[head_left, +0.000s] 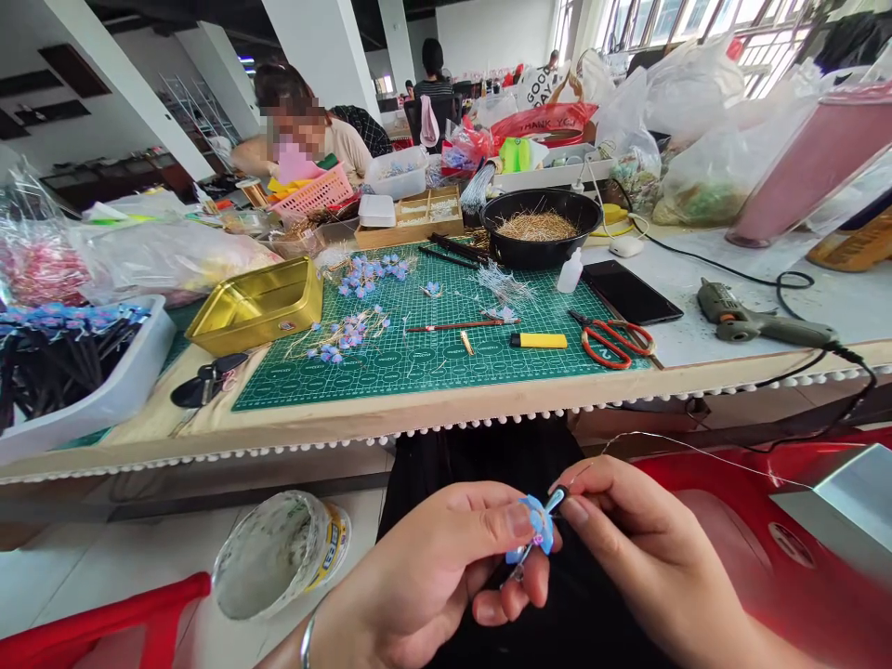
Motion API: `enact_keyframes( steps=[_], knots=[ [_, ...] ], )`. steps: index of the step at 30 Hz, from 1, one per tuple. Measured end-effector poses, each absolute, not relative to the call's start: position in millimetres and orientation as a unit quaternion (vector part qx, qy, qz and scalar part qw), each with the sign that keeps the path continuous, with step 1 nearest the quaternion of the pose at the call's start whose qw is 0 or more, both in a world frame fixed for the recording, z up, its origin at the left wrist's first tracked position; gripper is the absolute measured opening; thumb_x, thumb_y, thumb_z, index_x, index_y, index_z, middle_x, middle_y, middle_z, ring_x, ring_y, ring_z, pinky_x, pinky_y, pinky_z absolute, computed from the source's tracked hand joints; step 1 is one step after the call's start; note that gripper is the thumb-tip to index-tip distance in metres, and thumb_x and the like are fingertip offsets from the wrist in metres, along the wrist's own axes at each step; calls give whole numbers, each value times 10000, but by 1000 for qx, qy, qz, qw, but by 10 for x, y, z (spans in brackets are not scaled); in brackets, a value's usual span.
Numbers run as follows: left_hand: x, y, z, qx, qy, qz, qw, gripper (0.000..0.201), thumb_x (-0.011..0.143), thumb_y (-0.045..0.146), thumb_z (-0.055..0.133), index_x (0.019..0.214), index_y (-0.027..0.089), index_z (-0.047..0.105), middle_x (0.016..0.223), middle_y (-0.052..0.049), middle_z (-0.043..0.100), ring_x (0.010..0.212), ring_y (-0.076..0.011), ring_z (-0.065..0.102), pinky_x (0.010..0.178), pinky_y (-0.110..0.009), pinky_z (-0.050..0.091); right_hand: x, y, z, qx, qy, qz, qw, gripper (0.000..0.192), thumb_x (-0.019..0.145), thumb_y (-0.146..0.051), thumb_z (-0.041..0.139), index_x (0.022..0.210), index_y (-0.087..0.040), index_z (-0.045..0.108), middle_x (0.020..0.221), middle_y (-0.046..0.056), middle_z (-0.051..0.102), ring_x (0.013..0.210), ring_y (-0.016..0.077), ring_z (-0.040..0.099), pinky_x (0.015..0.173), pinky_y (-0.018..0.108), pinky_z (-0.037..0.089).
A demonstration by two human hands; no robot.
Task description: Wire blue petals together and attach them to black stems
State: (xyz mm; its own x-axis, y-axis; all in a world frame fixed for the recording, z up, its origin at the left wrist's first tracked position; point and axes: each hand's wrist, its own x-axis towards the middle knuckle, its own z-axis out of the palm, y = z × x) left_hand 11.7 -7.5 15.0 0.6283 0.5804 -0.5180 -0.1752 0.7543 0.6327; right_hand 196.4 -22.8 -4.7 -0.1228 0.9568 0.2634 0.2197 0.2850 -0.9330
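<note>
The person's left hand is closed in a pinch, thumb over curled fingers, gripping a blue flower piece with a small pink centre. A narrow tip, pale blue edged with black, juts from it towards the right hand. That hand is nearly shut too, its thumb and forefinger pinching a thin wire right beside the tip (whether they also grip the tip itself cannot be told). The wire arcs off to the right, towards a silvery box. The flower piece is above the person's dark-clothed lap, in front of the table's beaded edge.

On the table lies a green cutting mat. It carries 2 clusters of blue-violet flowers, a yellow lighter and, at its right edge, red-handled scissors. A gold tin sits at the mat's left side; a black bowl of gold-coloured pieces stands at the back. Further right are a dark-screened device and a glue gun. At far left, a white tub holds black pieces topped with blue flowers. Across the table sits another person, bent forward.
</note>
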Motion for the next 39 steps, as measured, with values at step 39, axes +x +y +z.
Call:
enact_keyframes(
  steps=[39],
  knots=[
    [-21, -285, 212, 848, 448, 215, 184, 260, 958, 175, 426, 1096, 125, 640, 956, -119, 710, 820, -248, 643, 720, -362, 474, 2158, -287, 282, -299, -905, 81, 291, 240, 948, -81, 405, 809, -201, 558, 553, -31, 512, 447, 120, 423, 452, 275, 272]
  ],
)
